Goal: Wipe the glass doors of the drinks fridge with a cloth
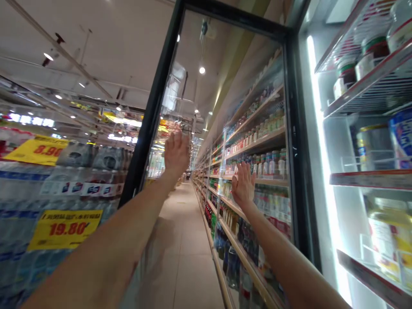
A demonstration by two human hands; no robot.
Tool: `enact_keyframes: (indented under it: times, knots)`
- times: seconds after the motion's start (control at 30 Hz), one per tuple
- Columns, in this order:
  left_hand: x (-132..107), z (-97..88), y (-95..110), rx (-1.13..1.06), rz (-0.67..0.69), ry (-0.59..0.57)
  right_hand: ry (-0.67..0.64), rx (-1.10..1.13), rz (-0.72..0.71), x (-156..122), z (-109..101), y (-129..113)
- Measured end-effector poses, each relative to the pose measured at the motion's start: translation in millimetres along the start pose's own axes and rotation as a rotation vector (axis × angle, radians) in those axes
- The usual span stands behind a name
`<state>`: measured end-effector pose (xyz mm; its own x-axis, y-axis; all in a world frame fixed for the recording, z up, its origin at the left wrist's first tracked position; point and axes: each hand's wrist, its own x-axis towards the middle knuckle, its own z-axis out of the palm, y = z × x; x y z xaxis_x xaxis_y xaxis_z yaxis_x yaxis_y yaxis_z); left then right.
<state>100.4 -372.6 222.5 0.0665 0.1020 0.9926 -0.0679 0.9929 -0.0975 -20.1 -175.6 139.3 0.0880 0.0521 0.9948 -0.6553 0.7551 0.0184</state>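
Observation:
A black-framed glass door (294,141) of a lit refrigerator stands swung open in front of me. Both my arms stretch forward to its pane. My left hand (176,154) is raised with the palm toward the glass near the left side of the frame, fingers extended and slightly blurred. Lower and to the right, my right hand (243,184) is held up the same way, fingers stretched out. Neither hand holds anything. Whether the palms actually press on the glass I cannot tell for certain. Through the pane show shelves of bottles and the aisle.
At right, lit refrigerator shelves (370,178) hold jars, a can and a yellow bottle (391,236). Stacked packs of bottled water (22,184) stand on the left, with yellow price signs (66,229). A tiled aisle floor (183,240) runs ahead.

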Motion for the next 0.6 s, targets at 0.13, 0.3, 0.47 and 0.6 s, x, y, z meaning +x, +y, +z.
enact_keyframes:
  times: [0.13, 0.3, 0.47, 0.6]
  knots:
    - [-16.2, 10.8, 9.3, -0.013, 0.010, -0.013, -0.050, -0.026, -0.052, -0.7, -1.3, -1.2]
    - [-31.3, 11.4, 16.9, -0.077, 0.348, -0.201, -0.087, -0.057, -0.074, -1.2, -3.7, -1.5]
    - [-15.6, -7.6, -29.5, 0.033, -0.185, 0.083, -0.091, -0.050, -0.065, -1.7, -2.0, -1.2]
    - [-41.4, 1.5, -3.3, -0.014, 0.140, -0.092, -0.083, -0.039, -0.064, -2.3, -2.2, -1.7]
